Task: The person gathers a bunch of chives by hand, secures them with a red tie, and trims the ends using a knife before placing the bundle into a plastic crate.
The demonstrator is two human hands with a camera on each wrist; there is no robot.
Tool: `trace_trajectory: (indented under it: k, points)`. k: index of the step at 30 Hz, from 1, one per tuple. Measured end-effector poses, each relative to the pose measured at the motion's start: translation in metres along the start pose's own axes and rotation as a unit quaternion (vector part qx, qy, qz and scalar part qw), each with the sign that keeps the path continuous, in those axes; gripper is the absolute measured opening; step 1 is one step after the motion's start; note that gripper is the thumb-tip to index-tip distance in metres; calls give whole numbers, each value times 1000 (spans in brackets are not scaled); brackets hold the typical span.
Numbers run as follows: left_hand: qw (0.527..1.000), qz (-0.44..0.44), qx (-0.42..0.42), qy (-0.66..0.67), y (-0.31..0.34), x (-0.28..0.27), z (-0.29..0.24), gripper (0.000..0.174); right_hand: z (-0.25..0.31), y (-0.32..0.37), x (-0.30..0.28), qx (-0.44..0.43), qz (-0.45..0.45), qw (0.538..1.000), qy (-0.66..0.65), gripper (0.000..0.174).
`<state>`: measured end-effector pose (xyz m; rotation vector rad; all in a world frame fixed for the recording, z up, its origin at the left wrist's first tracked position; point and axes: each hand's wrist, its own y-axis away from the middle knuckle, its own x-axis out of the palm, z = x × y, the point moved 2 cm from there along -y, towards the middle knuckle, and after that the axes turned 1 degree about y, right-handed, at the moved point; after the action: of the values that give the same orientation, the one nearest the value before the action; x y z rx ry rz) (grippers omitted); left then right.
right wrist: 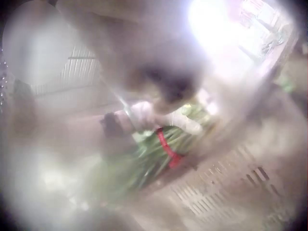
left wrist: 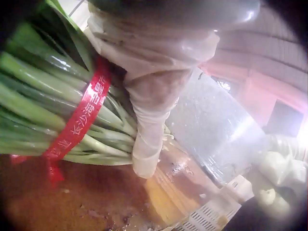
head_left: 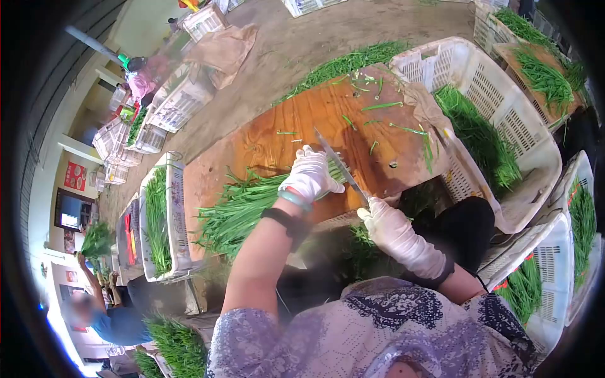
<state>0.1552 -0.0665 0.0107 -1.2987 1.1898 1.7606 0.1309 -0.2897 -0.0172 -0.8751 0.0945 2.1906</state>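
In a white glove, my left hand [head_left: 309, 175] grips the stem end of a bundle of garlic chives [head_left: 242, 205] on a wooden board [head_left: 287, 120]. A red printed tape [left wrist: 79, 115] ties the bundle. In the left wrist view, the thumb lies along the pale stem ends. My right hand [head_left: 391, 227], also gloved, holds a knife [head_left: 343, 164] by its handle, which the fingers hide. Its broad blade [left wrist: 211, 125] stands just beyond the left hand, close to the stem ends. The right wrist view is blurred, but the red tape shows there too.
Chive trimmings [head_left: 381, 106] lie scattered over the board's far side. A large white crate [head_left: 463, 60] of greens stands at the right, another crate [head_left: 179, 217] at the left. More greens [head_left: 346, 63] lie beyond the board. Other people [head_left: 116, 321] work at the left.
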Motion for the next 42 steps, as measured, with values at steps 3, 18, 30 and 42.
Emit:
trace_trajectory:
  k: [3, 18, 30, 42]
  points:
    - [997, 21, 24, 64, 1, 5, 3, 90, 6, 2, -3, -28, -19, 997, 64, 22]
    - [991, 87, 36, 99, 5, -14, 0, 73, 15, -50, -2, 30, 75, 995, 65, 22]
    - [994, -34, 66, 86, 2, 5, 2, 44, 10, -75, -1, 131, 204, 969, 53, 28]
    - [993, 31, 39, 105, -3, 5, 4, 61, 4, -72, -7, 214, 260, 941, 30, 31]
